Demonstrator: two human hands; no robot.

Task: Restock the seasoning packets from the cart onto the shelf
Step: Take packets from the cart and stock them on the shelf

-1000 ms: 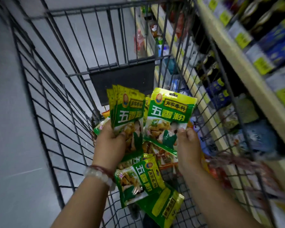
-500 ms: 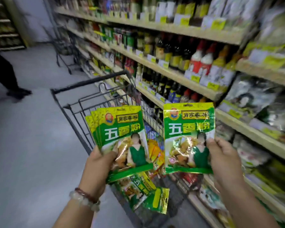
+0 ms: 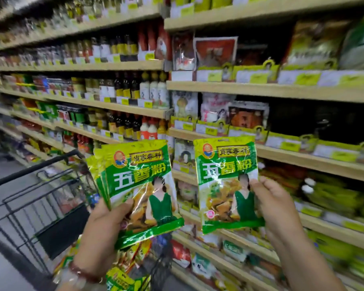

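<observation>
Early stage, my read: nothing from these hands is on the shelf (image 3: 281, 153) yet. Left hand (image 3: 105, 234) grips a fanned stack of packets (image 3: 135, 185), thumb clamped across the front, fingers behind. Right hand (image 3: 275, 208) pinches a single packet (image 3: 225, 181) by its right edge, held upright w/ the shelf just beyond the fingertips. More packets (image 3: 122, 278) lie in the cart (image 3: 40, 198) below the left wrist. Shelf rows past the fingers look crowded w/ bagged goods & price tags; exact slot unclear, blurred.
</observation>
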